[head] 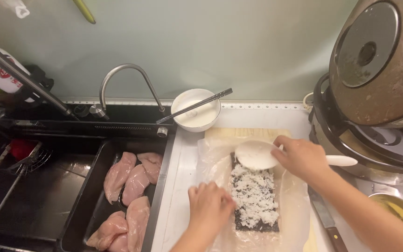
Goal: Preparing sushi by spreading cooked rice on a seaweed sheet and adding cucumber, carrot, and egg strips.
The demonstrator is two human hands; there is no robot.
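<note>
Our right hand [302,157] pinches the white plastic rice paddle [257,155] at twelve o'clock of the dark seaweed sheet [255,224]; left hand [209,204], fingers spread, steadies the wrap at nine. We should press the white rice [253,196] thin and even.

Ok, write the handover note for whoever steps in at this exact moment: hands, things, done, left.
Right hand grips the white rice paddle over the seaweed sheet. Left hand presses the sheet's left edge.
The sheet lies on plastic wrap over a bamboo mat; the open rice cooker is on the right.
Done: rice covers most of the sheet.
Left: near edge bare; no rolling yet.
</note>
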